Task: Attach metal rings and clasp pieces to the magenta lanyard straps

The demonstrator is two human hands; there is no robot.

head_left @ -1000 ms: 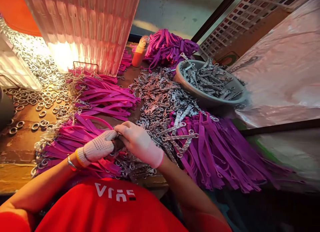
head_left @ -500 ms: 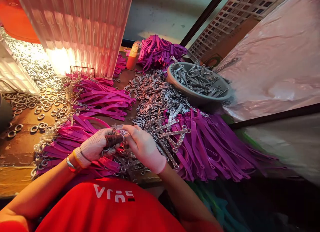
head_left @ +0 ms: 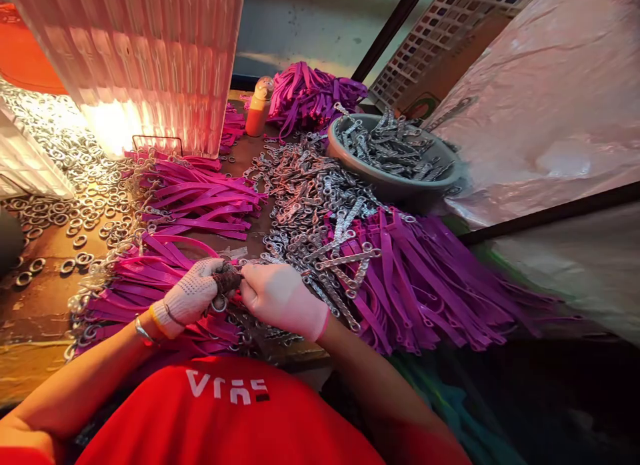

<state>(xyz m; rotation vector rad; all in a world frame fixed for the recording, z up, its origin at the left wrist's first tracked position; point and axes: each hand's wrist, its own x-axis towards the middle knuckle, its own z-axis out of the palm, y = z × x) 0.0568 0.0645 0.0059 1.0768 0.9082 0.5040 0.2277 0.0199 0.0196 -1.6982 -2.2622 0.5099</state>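
Note:
My left hand, in a dotted white knit glove with dark wrapping around its fingers, is closed in front of my chest. A metal ring shows just under its fingertips. Pressed up against it is my right hand, in a smooth white glove, its fingers curled shut; what they pinch is hidden. Beneath the left hand lie magenta straps with metal rings at their left ends. Braided metal links are heaped beyond the right hand. More purple straps are spread to its right.
A grey bowl of metal links stands at back right. Loose rings cover the table's left side, by a brightly lit ribbed plastic panel. An orange bottle stands near a back strap pile. Plastic sheeting hangs right.
My right hand has turned and its fingers have curled into a tighter fist against the left. The ring that showed between the hands is no longer visible there. The view has shifted slightly.

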